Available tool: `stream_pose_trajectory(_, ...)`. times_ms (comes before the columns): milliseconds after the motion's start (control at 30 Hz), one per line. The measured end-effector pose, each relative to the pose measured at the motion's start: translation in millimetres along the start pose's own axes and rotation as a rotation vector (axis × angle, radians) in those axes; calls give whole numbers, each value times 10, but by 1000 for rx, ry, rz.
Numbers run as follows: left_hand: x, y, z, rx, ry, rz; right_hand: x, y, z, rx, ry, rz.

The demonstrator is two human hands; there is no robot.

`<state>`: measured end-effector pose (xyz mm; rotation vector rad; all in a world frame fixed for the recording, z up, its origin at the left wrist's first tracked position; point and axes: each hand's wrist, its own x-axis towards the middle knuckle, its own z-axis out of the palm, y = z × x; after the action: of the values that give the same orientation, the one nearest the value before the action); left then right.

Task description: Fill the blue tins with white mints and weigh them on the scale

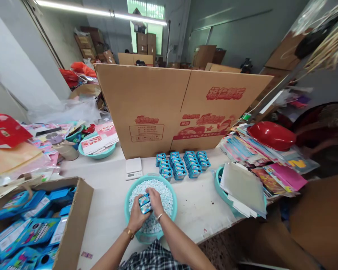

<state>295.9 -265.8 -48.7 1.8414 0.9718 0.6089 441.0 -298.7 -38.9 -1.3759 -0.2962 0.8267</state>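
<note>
Two small blue boxes (145, 203) are held side by side, tilted, above a turquoise basin (127, 206). My left hand (135, 216) grips them from the left, its fingers partly hidden beneath. From the right, my right hand (155, 201) is closed on the upper right side of the same boxes. Small pale blue-white pellets (166, 197) fill the basin under both hands. Beyond the rim, several similar blue boxes (180, 174) stand in short rows on the white table (194, 210). Near the basin's back left sits a white digital scale (134, 167).
A large cardboard sheet (152, 93) stands upright behind the rows. An open carton (81, 210) of blue packages (41, 230) is at the left. Right of me, a turquoise tub (218, 183) holds stacked sheets (242, 185); a red bowl (271, 135) rests on packaging behind it.
</note>
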Motion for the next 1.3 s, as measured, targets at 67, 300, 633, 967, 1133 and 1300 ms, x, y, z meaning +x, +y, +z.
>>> stream_pose_trajectory(67, 20, 14, 36, -14, -9, -34, 10, -23, 28, 17, -14, 56)
stream_pose_trajectory(300, 29, 55, 65, -69, -62, -54, -27, -55, -41, -96, -81, -45)
stream_pose_trajectory(633, 8, 14, -40, -166, -78, -99, -56, 34, -173, -166, -77, 1)
stream_pose_trajectory(967, -51, 44, -335, -475, -214, -271, -252, -185, -85, -78, -131, 85)
stream_pose_trajectory(1133, -80, 268, -834, -588, -293, -115, -298, -468, -634, -149, -50, 116)
stream_pose_trajectory(1300, -66, 549, -928, -617, -319, 32, -702, -689, -747, -214, -338, 48)
